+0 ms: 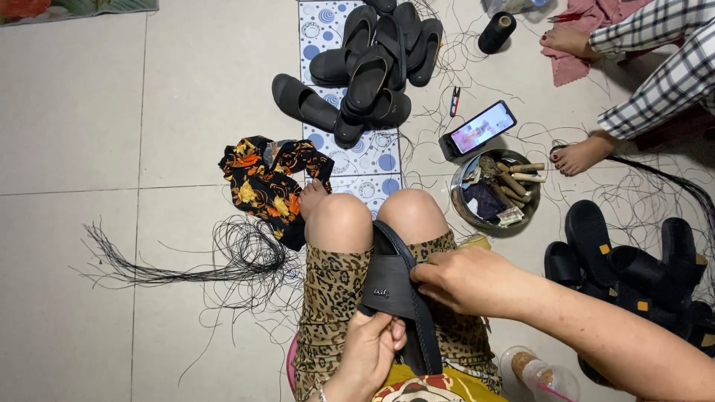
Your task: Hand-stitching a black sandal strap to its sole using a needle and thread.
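Note:
A black sandal (398, 286) with a wide dark-grey strap lies upright between my knees on my lap. My left hand (369, 350) pinches the lower edge of the strap from below. From the right, my right hand (462, 279) grips the strap's right side against the sole. Both hands are closed on the sandal.
A pile of black sandals (365, 63) lies ahead on a dotted mat, another pile (633, 272) at the right. A metal bowl (495, 190) of tools and a phone (480, 128) sit nearby. Black thread (238, 257) spreads on the floor left. Another person's feet (581, 155) are at the upper right.

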